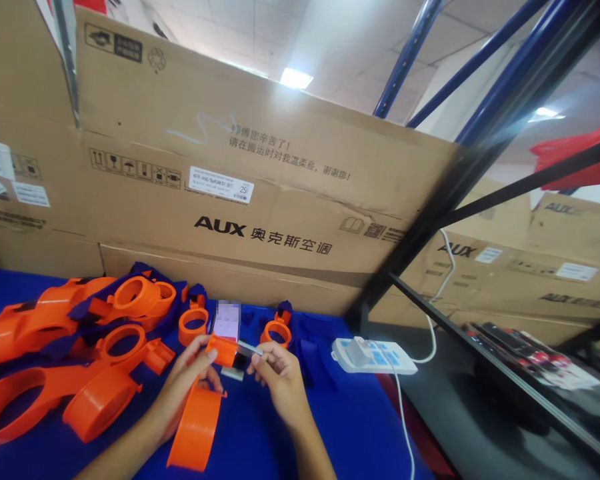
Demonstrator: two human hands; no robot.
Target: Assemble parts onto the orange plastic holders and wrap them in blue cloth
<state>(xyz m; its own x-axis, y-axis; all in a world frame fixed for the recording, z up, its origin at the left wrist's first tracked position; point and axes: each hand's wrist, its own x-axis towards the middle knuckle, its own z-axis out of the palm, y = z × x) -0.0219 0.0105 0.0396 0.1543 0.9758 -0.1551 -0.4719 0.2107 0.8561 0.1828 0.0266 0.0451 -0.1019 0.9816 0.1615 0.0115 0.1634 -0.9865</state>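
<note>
On my remote feed, left hand (193,369) grips an orange tape dispenser (196,427), right hand (281,375) pinches a metal strip (248,348); cardboard box (150,213) beyond, contents hidden.

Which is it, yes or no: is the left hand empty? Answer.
No; the left hand holds an orange plastic piece.
</note>
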